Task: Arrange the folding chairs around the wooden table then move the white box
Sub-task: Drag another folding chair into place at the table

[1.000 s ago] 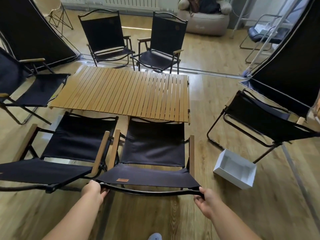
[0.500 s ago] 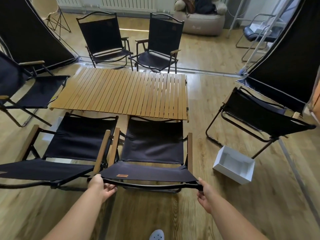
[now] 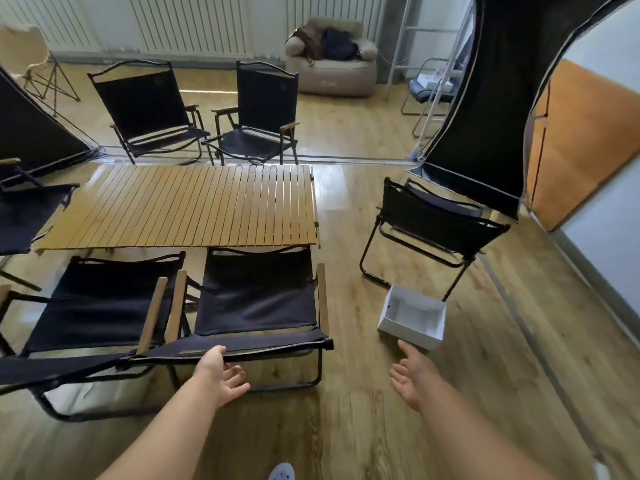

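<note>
Folding chairs flank the wooden table near, far and left; the right folding chair stands apart, unplaced. White box lies beside it, not yet moved. My left hand and right hand are released, grasping nothing.

The floor is shiny brown wood. White radiators stand at the far end, at 12 o'clock. A soft tan armchair sits at 1 o'clock with dark things piled on it. Black cloth hangs at 2 o'clock, next to an orange board. Light gleams on the floor.
</note>
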`<state>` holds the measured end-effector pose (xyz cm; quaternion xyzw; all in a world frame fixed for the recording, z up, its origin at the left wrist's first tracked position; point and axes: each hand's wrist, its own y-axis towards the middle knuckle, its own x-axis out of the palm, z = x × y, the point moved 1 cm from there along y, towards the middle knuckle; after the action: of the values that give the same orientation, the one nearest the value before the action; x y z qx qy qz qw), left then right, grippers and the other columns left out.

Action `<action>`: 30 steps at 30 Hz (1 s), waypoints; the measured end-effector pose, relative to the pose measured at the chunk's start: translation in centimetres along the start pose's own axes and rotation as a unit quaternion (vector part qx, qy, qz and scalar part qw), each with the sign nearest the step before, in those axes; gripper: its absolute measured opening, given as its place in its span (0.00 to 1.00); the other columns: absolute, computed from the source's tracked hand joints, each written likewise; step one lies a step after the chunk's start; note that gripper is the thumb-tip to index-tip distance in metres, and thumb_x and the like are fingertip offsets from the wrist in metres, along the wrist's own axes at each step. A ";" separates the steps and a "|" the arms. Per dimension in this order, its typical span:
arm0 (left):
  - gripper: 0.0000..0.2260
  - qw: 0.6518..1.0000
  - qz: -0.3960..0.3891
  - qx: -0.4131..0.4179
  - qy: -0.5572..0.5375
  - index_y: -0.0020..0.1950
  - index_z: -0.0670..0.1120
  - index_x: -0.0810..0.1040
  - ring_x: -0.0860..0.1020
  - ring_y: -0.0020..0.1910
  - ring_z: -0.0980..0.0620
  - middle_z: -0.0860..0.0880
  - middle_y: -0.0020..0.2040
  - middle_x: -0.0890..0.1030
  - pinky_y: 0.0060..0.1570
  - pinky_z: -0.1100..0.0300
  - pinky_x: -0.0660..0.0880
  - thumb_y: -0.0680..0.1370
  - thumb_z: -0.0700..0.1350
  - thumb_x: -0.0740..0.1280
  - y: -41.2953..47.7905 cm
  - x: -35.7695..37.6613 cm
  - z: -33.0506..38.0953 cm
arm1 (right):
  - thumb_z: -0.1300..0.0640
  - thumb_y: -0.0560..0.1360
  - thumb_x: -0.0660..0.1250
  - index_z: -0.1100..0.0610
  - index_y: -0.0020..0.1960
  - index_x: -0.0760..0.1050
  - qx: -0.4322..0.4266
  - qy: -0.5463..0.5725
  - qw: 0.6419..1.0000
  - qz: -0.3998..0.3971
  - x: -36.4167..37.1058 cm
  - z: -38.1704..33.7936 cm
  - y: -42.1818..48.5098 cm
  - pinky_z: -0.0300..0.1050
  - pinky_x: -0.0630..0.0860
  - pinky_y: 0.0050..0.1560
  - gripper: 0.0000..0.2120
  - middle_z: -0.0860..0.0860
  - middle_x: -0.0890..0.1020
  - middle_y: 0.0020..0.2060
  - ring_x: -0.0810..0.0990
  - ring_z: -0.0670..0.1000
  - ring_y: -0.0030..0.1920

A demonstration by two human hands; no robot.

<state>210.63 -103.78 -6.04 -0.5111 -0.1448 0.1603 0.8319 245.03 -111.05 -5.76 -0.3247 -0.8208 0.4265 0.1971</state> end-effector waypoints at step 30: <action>0.18 0.978 -0.113 0.036 0.169 0.63 0.38 0.71 0.75 0.61 0.38 0.37 0.61 0.76 0.56 0.41 0.73 0.82 0.50 0.59 -9.0 27.3 -12.6 | 0.51 0.78 0.64 0.65 0.77 0.54 -0.014 0.139 0.990 0.031 -26.3 -10.1 0.1 0.53 0.61 0.73 0.34 0.63 0.62 0.75 0.63 0.60 0.74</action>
<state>241.57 -106.37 -1.34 -0.4806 -0.0528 -0.0181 0.8751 269.88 -123.67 -1.44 -0.4089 -0.7810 0.3717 0.2910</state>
